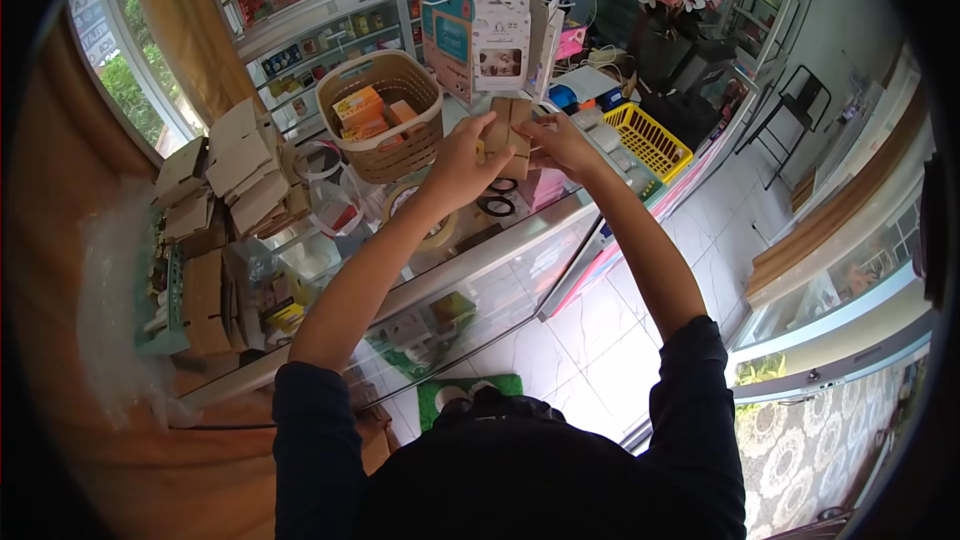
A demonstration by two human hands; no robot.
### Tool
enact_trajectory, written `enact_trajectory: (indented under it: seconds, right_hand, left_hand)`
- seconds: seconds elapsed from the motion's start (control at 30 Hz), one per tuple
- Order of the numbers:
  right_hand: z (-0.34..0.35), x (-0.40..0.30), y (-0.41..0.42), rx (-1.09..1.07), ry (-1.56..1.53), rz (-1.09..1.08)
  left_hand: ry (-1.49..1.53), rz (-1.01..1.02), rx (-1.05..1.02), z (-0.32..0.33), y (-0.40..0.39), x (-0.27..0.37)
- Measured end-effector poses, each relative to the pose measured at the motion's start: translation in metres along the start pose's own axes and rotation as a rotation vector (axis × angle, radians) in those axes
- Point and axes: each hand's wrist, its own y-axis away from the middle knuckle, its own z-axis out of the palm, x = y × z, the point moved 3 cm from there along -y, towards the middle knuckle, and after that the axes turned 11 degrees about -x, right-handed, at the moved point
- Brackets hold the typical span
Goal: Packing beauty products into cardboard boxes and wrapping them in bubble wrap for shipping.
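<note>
Both hands hold a small brown cardboard box (507,136) above the glass counter. My left hand (469,161) grips its left side, with the thumb across the lower front. On the box's right side are the fingers of my right hand (566,146). Below the box lie black rings (496,206), probably scissor handles, beside a stack of pink items (544,189). Rolls of tape (439,229) lie partly hidden behind my left forearm. A beige plastic basket (390,157) with orange-and-yellow boxes (360,109) stands to the left of the hands.
Flattened cardboard boxes (244,157) are piled at the left, near a clear plastic container (330,195). Beyond the hands stands a rack with hanging packets (501,45). A yellow plastic basket (649,141) sits at the right. The counter's metal front edge (480,262) runs below my forearms.
</note>
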Motion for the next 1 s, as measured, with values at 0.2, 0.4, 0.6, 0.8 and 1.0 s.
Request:
enact_trajectory:
  seconds: [0.2,0.4,0.6,0.8,1.0]
  right_hand:
    - [-0.006,-0.003,0.004,-0.047,0.034,0.068]
    - [-0.018,-0.013,-0.001,-0.176,0.144,0.153]
    - [-0.025,-0.009,-0.010,-0.263,0.228,0.161]
    - [-0.008,-0.017,-0.013,-0.256,0.548,0.134]
    - [-0.008,-0.014,-0.008,-0.275,0.633,0.052]
  left_hand:
    - [0.049,0.008,-0.031,0.002,-0.003,0.005]
    - [-0.005,0.083,-0.026,0.008,-0.001,-0.001]
    - [-0.092,0.065,-0.035,0.004,0.005,0.006]
    - [-0.331,0.096,-0.025,-0.002,0.008,0.004]
    - [-0.447,0.113,-0.095,0.013,0.000,-0.010]
